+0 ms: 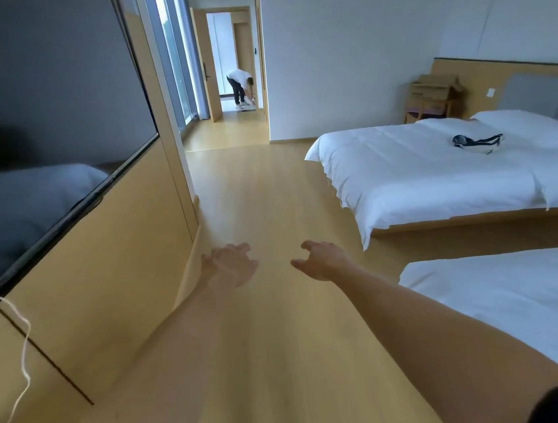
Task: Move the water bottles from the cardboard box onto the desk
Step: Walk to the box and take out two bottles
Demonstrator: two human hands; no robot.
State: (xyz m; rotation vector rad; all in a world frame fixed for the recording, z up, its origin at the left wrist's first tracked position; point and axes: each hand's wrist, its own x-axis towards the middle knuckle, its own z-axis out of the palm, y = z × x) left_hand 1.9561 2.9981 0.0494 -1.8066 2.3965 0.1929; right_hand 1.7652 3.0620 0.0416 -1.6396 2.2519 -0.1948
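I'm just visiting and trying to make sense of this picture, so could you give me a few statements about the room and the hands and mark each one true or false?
1. Both hands hold nothing. True: the left hand and right hand reach forward with loose fingers.
2. A water bottle stands on the floor between the hands. False: only bare wooden floor shows there.
3. A dark strap-like item lies on the far bed. True.
4. The television hangs on the right wall. False: it is on the left.
5. A person bends over in the far doorway. True.
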